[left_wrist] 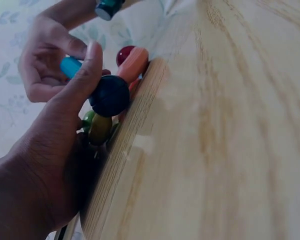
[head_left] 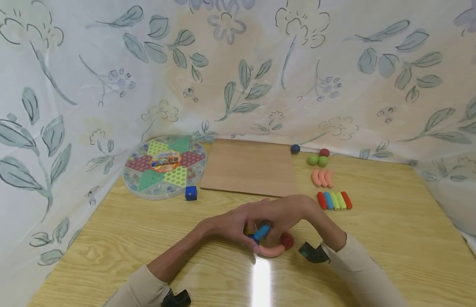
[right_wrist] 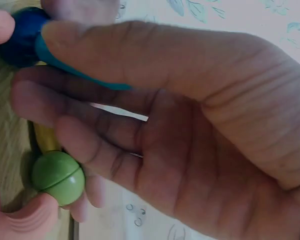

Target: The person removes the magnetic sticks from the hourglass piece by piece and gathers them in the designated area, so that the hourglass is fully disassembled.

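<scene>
My right hand (head_left: 288, 213) pinches a light blue rod (head_left: 262, 232) between thumb and fingers. One end of the rod meets a dark blue ball (left_wrist: 110, 96). My left hand (head_left: 231, 222) steadies this ball, its thumb (left_wrist: 84, 75) on one side and a finger on the other in the right wrist view. Just below the hands, a curved pink piece (head_left: 271, 251) lies against a red ball (head_left: 287, 240). Close to the fingers are a green ball (right_wrist: 58, 178) with a seam and a yellow piece (right_wrist: 46, 136), both mostly hidden in the head view.
A wooden board (head_left: 249, 167) lies behind the hands. A round Chinese checkers board (head_left: 165, 166) and a blue cube (head_left: 191, 193) are at left. Rightward sit colored rods (head_left: 335, 201), curved pink pieces (head_left: 322, 178), green balls (head_left: 317, 160), a red ball (head_left: 324, 152) and a blue ball (head_left: 295, 149).
</scene>
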Available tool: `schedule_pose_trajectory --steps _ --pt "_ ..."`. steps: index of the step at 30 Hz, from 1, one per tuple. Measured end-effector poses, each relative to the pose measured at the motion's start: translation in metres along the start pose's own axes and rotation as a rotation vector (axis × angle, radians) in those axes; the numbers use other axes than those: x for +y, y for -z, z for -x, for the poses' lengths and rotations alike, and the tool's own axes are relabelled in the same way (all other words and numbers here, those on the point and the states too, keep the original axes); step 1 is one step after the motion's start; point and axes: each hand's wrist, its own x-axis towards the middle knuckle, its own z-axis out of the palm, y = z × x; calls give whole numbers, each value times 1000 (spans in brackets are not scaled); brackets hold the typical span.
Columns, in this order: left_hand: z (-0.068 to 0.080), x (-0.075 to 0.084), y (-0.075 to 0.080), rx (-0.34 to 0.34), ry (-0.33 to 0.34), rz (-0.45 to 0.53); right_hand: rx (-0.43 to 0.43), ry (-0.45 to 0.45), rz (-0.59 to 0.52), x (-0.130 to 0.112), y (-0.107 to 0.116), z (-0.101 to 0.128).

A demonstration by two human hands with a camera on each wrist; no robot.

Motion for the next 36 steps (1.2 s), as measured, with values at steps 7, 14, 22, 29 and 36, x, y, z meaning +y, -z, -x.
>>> schedule_pose_trajectory --steps 7,14,22,29,36 --pt "-4 -3 0 18 -49 -49 4 46 16 3 -2 -6" --pt "-4 -2 0 15 -59 -101 13 155 84 7 -2 -10" --pt "-7 -2 0 19 -89 -138 -2 232 30 12 2 -8" --pt "-7 -1 0 2 -67 -103 10 65 -61 7 9 6" --pt "-4 -1 1 1 4 -192 166 -88 -13 0 20 37"
